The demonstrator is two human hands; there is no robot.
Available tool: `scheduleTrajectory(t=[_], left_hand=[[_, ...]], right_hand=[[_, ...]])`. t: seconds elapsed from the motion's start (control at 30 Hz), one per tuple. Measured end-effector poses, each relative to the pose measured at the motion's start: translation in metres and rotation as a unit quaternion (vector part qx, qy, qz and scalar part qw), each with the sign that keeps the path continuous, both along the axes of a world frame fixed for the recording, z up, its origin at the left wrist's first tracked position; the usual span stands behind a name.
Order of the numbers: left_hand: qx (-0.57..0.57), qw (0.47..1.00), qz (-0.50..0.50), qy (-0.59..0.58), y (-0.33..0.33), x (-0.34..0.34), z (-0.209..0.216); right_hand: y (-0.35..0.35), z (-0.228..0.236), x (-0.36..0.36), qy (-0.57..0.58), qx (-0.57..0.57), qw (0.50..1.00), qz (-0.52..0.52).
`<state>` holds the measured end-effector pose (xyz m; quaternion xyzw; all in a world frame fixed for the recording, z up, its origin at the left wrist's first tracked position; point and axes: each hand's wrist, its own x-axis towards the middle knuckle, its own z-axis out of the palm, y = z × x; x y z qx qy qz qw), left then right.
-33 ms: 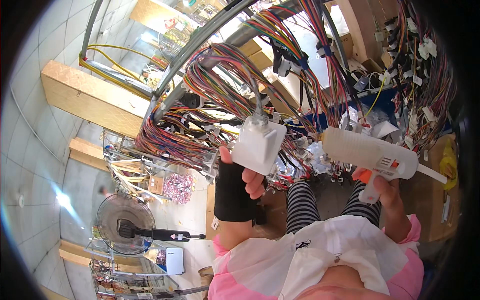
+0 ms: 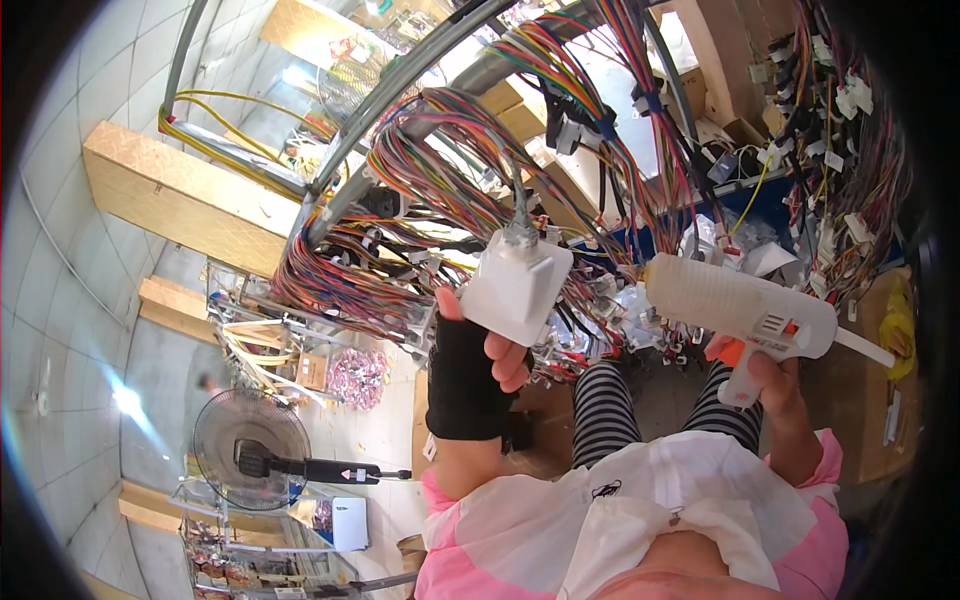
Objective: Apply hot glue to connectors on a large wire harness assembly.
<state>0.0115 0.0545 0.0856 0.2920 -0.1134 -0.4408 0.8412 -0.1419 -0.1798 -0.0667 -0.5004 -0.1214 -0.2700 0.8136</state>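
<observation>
Left hand, in a black fingerless glove, had a white plastic connector housing. Its fingers were curled in under the housing's lower edge, thumb up at the left side; partly closed, grip on that one part only. Housing sat in front of the hanging harnesses, tilted, square flange toward the camera, narrow neck up. Neck looked coated in something translucent greyish; wires ran up out of it toward a multicolour wire bundle draped over a metal pipe.

Right hand was wrapped round the handle of a white hot-glue gun, fingers closed on it, index side by the orange trigger. Couldn't tell whether the trigger was pressed. Gun lay roughly level, nozzle left toward the housing, apart from it, a gap between. Glue stick poked out of the rear.

Around that: more harnesses with white connectors hung at upper right, above a blue bin with clear plastic bags near it. Yellow bag at far right. Black pedestal fan stood off to the left, near a pinkish heap; couldn't make out what that was. Striped trousers showed below the hands.
</observation>
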Motion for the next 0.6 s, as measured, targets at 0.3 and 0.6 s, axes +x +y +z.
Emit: scheduleTrajectory(t=[0.3, 0.6], left_hand=[[0.316, 0.802, 0.252, -0.439, -0.010, 0.043, 0.046], [0.356, 0.754, 0.229, -0.502, -0.030, 0.085, 0.106]], right_hand=[[-0.001, -0.006, -0.003, -0.013, 0.005, 1.000, -0.005], [0.001, -0.006, -0.003, -0.018, 0.007, 1.000, -0.006]])
